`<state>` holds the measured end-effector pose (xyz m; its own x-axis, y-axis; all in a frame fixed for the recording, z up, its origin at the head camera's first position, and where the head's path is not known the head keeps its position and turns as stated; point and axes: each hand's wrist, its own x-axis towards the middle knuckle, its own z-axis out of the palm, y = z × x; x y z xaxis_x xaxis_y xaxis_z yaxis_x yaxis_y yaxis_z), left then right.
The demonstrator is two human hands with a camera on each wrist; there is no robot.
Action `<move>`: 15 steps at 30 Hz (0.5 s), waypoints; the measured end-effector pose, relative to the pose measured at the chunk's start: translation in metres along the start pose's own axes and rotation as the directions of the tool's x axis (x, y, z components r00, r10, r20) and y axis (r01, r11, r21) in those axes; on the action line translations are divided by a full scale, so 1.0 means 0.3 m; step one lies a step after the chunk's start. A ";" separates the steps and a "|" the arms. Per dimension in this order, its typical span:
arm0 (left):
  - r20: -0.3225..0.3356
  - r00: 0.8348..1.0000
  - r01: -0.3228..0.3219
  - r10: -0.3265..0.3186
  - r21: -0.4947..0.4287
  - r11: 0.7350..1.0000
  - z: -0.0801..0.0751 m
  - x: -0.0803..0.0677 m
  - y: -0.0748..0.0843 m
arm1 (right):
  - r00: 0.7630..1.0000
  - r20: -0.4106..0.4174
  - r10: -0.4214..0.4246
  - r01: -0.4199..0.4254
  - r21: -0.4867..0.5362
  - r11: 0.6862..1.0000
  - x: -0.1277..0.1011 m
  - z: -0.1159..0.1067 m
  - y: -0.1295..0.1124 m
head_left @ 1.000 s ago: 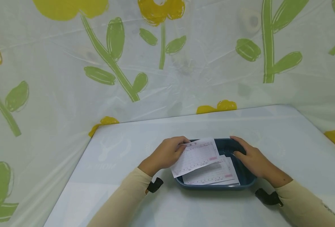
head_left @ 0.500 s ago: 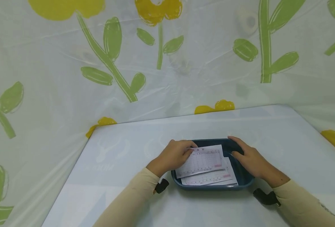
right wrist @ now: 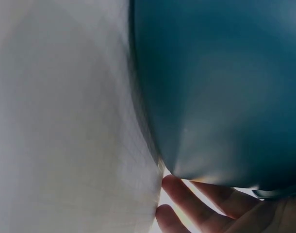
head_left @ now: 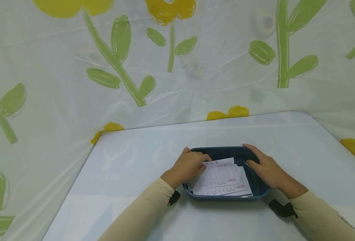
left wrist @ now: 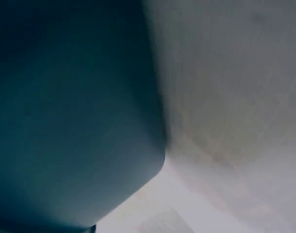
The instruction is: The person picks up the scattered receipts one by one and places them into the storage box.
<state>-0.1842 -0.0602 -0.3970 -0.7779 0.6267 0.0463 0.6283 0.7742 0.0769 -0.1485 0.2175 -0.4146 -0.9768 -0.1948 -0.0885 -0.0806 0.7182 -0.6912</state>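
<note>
A dark blue rectangular tray (head_left: 225, 198) stands on the white table, with several printed paper slips (head_left: 217, 177) overlapping inside it. My left hand (head_left: 187, 167) reaches over the tray's left end and pinches the upper left corner of the top slip, which lies over the others. At the opposite end my right hand (head_left: 266, 169) grips the rim, thumb inside and fingers outside. The right wrist view has its fingers (right wrist: 189, 201) beside the outer wall (right wrist: 216, 107). Only the tray's outer wall (left wrist: 85, 121) and the table show in the left wrist view.
The white table (head_left: 135, 207) has faint printed patterns. Behind it hangs a pale sheet (head_left: 210, 80) with yellow flowers and green stems. A black strap piece (head_left: 282, 209) hangs under the right wrist.
My left hand has moved right and lowered the top slip, from tilted above the tray's left rim to lying on the others inside. My right hand has kept its place on the rim.
</note>
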 end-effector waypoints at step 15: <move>0.068 0.998 -0.022 0.007 0.222 0.975 0.006 0.006 0.045 | 1.000 -0.003 0.013 -0.013 0.006 1.000 -0.014 0.001 0.008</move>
<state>-0.1773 -0.0484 -0.3977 -0.7705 0.6371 -0.0206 0.6326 0.7603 -0.1475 -0.1447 0.2198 -0.4161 -0.9784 -0.1833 -0.0951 -0.0667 0.7165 -0.6944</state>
